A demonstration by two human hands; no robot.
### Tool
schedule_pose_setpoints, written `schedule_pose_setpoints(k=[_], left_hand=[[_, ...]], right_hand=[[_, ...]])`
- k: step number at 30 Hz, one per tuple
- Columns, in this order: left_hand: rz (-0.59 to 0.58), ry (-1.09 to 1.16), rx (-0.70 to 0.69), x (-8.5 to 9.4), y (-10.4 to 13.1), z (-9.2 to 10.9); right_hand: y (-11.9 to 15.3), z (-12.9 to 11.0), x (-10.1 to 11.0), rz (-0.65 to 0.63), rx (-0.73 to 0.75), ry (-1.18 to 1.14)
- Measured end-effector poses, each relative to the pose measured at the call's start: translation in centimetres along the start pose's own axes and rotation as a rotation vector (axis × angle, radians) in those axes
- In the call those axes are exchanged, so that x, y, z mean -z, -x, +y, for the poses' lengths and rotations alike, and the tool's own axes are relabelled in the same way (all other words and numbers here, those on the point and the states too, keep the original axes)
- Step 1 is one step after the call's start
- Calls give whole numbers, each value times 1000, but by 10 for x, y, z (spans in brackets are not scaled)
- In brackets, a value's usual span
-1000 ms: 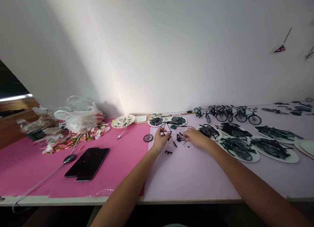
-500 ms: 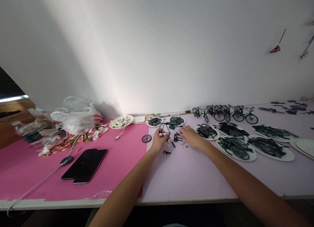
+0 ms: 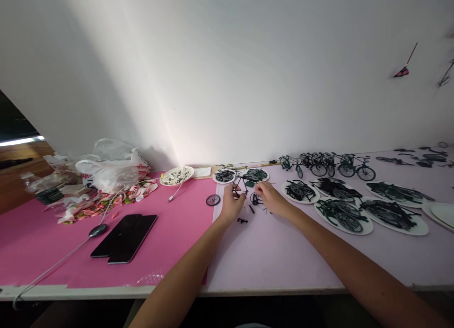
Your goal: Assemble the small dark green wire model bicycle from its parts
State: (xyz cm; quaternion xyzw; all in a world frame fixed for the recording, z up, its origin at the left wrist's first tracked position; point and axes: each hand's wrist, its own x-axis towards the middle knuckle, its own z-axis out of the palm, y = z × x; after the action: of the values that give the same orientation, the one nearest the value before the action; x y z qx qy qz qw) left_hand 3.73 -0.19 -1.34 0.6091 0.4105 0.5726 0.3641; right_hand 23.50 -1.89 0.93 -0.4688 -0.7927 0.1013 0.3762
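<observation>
My left hand [image 3: 232, 204] is closed on a small dark toy bicycle frame [image 3: 241, 185], which it holds just above the pale lilac table cover. To its right, my right hand [image 3: 268, 195] has its fingertips pinched together on a small thin bicycle part; its exact kind is hard to make out. A thin curved outline and a short line show beside those fingers. Below the hands lie a small black piece [image 3: 242, 220] and a black stick-like piece [image 3: 251, 208]. A loose spoked wheel [image 3: 213, 200] rests left of my left hand.
White plates [image 3: 422, 227] of dark bicycle parts stand to the right, with a row of assembled toy bicycles [image 3: 326, 164] behind. Leftward are two dark phones [image 3: 124, 238], a plate of pale pieces [image 3: 192, 172], a cable and a plastic bag [image 3: 113, 172].
My right hand has moved slightly left toward the frame, and its fingers have closed on a small part from the table. My left hand still holds the frame.
</observation>
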Motion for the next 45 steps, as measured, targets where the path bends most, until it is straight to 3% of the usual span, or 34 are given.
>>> schedule_pose_setpoints(k=[6,24,45], left_hand=[[-6,-68,-102,-4,2,-2],[-19,-61,-45,-5,4,0],[-161,-45,-4,-5,12,18]], right_hand=[[2,-3,-6,35,32,-15],[1,-2,-9,133,40,51],[3,3,-22,152,-12,9]])
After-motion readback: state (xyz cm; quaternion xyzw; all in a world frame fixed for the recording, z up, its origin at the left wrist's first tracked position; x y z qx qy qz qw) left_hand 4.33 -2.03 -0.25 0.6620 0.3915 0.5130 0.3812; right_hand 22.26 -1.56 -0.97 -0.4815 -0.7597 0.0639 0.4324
